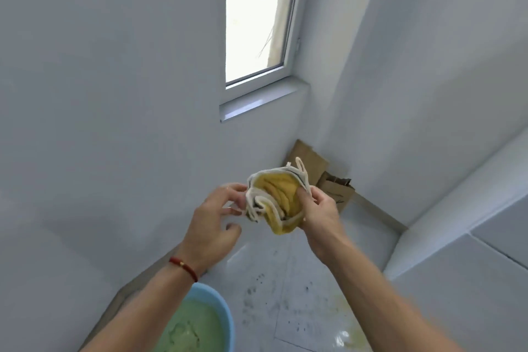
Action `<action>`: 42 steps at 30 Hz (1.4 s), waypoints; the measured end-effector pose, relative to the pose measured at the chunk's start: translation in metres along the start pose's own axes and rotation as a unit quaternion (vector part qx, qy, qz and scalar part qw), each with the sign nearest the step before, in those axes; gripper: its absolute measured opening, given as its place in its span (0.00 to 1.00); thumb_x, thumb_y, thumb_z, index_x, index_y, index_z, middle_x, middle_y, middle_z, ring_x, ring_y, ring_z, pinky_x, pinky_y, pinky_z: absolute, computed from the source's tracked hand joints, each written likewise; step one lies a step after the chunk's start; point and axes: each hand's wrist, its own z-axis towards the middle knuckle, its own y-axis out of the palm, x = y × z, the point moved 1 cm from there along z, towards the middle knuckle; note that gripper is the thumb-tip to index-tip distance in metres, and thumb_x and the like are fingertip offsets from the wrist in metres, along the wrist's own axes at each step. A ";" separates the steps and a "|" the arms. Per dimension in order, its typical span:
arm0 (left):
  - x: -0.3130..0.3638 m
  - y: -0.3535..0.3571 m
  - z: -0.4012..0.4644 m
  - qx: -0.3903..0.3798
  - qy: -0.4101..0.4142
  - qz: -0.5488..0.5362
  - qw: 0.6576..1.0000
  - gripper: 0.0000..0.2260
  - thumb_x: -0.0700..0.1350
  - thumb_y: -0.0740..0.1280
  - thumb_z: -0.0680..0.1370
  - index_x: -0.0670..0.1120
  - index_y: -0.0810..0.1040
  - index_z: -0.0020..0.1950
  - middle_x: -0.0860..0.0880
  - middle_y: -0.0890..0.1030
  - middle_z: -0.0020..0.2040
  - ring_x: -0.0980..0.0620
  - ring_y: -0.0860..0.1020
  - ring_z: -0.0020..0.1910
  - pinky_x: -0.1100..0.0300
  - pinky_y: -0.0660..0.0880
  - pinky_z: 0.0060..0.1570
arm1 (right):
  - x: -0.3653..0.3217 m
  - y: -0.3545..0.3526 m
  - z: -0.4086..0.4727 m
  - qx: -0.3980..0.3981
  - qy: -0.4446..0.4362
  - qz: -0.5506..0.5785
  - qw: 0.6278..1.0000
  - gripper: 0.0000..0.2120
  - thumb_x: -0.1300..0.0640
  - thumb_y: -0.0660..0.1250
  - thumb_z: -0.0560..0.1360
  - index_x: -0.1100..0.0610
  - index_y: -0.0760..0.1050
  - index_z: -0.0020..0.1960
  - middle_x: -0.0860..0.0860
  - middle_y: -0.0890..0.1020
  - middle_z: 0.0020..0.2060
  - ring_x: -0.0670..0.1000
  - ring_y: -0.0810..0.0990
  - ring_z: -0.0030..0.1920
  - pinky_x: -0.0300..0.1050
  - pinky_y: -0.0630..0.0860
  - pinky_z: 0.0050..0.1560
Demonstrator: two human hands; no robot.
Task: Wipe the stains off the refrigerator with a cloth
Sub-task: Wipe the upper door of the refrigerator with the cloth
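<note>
Gripping the bunched yellow cloth (278, 203) at frame centre, the right hand (320, 208) curls its fingers and thumb round the cloth's 3 o'clock side. The left hand (213, 220) pinches the white-bordered edge at 9 o'clock with its fingertips. One blue basin (225, 320) sits at 7 o'clock and contains cloudy greenish water. Two brown paper bags (337, 188) lean in the corner at 1 o'clock, below one window (257, 14).

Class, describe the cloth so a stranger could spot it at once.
Start at the window and drop down to the two hands below it. The cloth is bunched between the left hand and right hand: the only yellow thing, edged in white.
</note>
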 end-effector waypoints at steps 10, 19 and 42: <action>0.098 0.133 0.050 -0.185 -0.111 -0.060 0.975 0.22 0.58 0.75 0.73 0.58 0.75 0.64 0.58 0.82 0.60 0.56 0.82 0.58 0.56 0.79 0.56 | -0.076 -0.165 -0.036 0.046 -0.042 0.178 0.982 0.14 0.57 0.59 0.87 0.66 0.79 0.57 0.62 0.87 0.48 0.57 0.88 0.47 0.51 0.85 0.46; 0.228 0.371 0.061 -0.207 -0.251 -0.237 0.915 0.19 0.52 0.64 0.83 0.35 0.82 0.56 0.36 0.85 0.54 0.42 0.83 0.49 0.44 0.78 0.58 | -0.065 -0.386 -0.079 0.101 -0.031 0.168 0.980 0.26 0.37 0.63 0.82 0.59 0.83 0.60 0.59 0.87 0.55 0.61 0.85 0.56 0.59 0.82 0.58; 0.265 0.571 0.116 -0.392 -0.092 -0.184 0.896 0.17 0.38 0.76 0.75 0.50 0.78 0.60 0.46 0.85 0.43 0.49 0.82 0.42 0.55 0.81 0.47 | -0.053 -0.604 -0.130 0.286 -0.058 -0.169 0.942 0.21 0.58 0.80 0.73 0.50 0.78 0.62 0.50 0.84 0.55 0.51 0.83 0.56 0.48 0.80 0.62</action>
